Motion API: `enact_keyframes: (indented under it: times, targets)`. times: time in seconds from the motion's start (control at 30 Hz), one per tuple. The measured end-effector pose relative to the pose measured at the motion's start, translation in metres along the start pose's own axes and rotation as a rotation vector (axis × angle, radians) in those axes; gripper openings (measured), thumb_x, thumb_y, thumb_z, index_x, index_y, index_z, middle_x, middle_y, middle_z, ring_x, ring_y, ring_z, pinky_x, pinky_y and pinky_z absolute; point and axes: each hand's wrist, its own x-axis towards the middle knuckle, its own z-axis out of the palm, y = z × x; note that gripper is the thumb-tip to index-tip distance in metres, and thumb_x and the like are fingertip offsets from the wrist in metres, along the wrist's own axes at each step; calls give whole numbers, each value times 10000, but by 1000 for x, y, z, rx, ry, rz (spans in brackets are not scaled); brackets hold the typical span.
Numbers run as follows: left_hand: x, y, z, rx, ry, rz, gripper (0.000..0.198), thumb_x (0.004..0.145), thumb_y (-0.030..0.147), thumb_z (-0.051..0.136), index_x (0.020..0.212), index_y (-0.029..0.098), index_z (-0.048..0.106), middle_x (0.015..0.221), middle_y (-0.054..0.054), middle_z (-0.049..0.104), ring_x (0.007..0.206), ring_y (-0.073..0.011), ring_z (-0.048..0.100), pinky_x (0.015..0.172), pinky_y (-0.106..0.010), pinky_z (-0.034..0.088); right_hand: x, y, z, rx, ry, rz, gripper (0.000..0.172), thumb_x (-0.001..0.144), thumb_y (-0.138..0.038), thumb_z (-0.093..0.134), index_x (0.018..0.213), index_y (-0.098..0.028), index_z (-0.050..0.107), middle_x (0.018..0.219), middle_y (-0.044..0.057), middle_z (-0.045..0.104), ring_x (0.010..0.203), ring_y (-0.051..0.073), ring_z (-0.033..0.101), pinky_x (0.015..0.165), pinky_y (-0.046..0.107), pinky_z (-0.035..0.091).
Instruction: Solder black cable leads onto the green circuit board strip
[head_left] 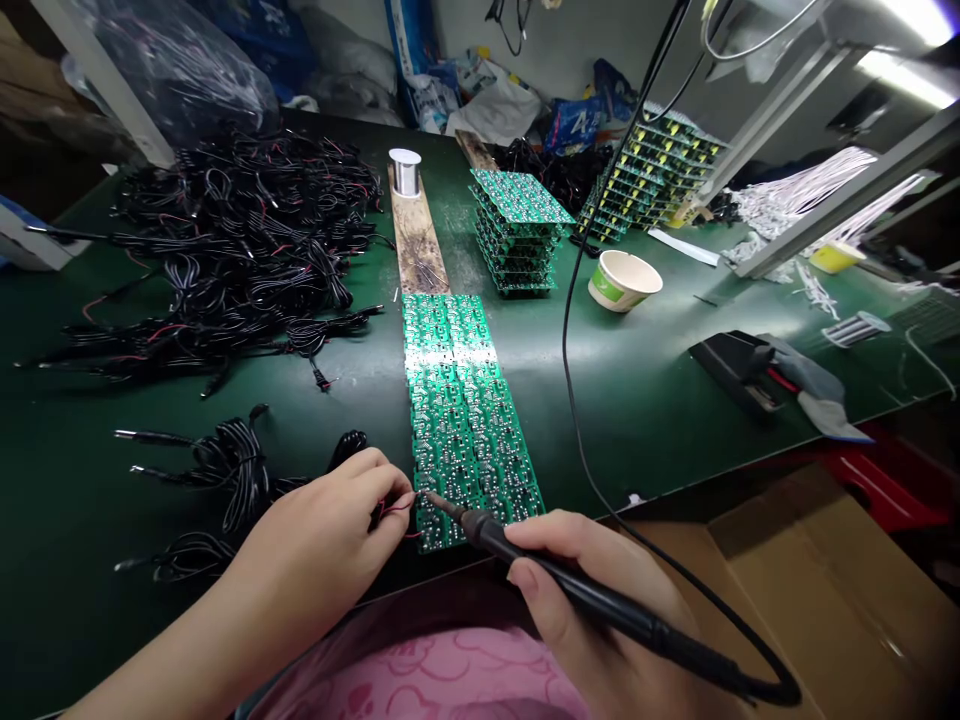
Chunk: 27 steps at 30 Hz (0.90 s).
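Observation:
My right hand (600, 580) is wrapped round a black soldering iron (570, 585), its tip resting at the left edge of a green circuit board panel (469, 430). Pinched in my left hand (337, 510) is a thin red and black wire (395, 506), its end close to the iron's tip. Whether the tip touches the wire or a pad I cannot tell. Another short red wire sticks out at the panel's near left corner. Bundled black cables (240, 470) lie just beyond my left hand, partly hidden by it.
A big heap of black cables (255, 230) covers the back left. Behind the panel, a solder spool (406, 175) stands on a scorched wooden board (420, 235). Stacked circuit boards (517, 235) and a paper bowl (625, 282) stand farther right. The iron's cord (570, 350) hangs across the table.

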Motion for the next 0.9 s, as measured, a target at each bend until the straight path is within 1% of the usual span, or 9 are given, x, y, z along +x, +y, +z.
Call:
enact_keyframes:
  times: [0.17, 0.3, 0.37, 0.5, 0.6, 0.8, 0.9]
  targets:
    - [-1, 2, -1, -3, -15, -13, 354, 1025, 458, 395, 935, 269, 681, 1035, -21, 666, 790, -194, 623, 724, -353, 449, 0, 2, 3, -8, 4, -13, 191, 981, -235, 683, 1155, -313, 689, 961, -58, 821, 822, 121, 801, 816, 176, 641]
    - [0, 4, -1, -11, -25, -22, 359, 1022, 451, 385, 932, 269, 681, 1045, -21, 662, 801, -194, 626, 735, -359, 451, 1, 1, 3, 9, 0, -34, 182, 981, -214, 671, 1141, -301, 686, 947, -47, 821, 801, 124, 802, 773, 178, 642]
    - [0, 5, -1, -12, -26, -28, 356, 1019, 456, 390, 931, 270, 680, 1047, -19, 661, 804, -194, 628, 737, -361, 451, 0, -1, 2, 2, -2, -30, 183, 979, -216, 678, 1139, -304, 685, 944, -51, 818, 794, 123, 800, 777, 178, 644]
    - [0, 4, -1, -9, -19, -27, 345, 1020, 460, 404, 928, 273, 678, 1034, -11, 662, 788, -191, 624, 725, -358, 446, -2, -3, -5, -56, -3, 17, 208, 982, -246, 694, 1171, -332, 690, 971, -57, 819, 830, 131, 803, 848, 194, 655]
    - [0, 2, -1, -8, -12, -15, 351, 1027, 466, 400, 928, 274, 677, 1033, -9, 662, 785, -189, 626, 722, -355, 445, -6, -5, -8, -91, 10, 62, 192, 993, -281, 697, 1171, -353, 701, 994, -58, 823, 862, 139, 809, 888, 204, 658]
    - [0, -1, 3, 10, 0, -17, 368, 1045, 482, 401, 939, 273, 684, 1055, -11, 665, 786, -182, 640, 722, -347, 462, -10, -7, -6, -88, 53, 109, 155, 992, -299, 708, 1136, -353, 728, 980, -54, 822, 871, 142, 808, 876, 202, 658]
    - [-3, -10, 1, -11, 5, 49, 365, 1064, 499, 425, 978, 280, 704, 1072, -6, 688, 819, -180, 669, 751, -329, 493, -10, -8, -5, -51, 87, 123, 154, 981, -268, 720, 1120, -331, 741, 964, -46, 823, 862, 134, 805, 871, 190, 649]
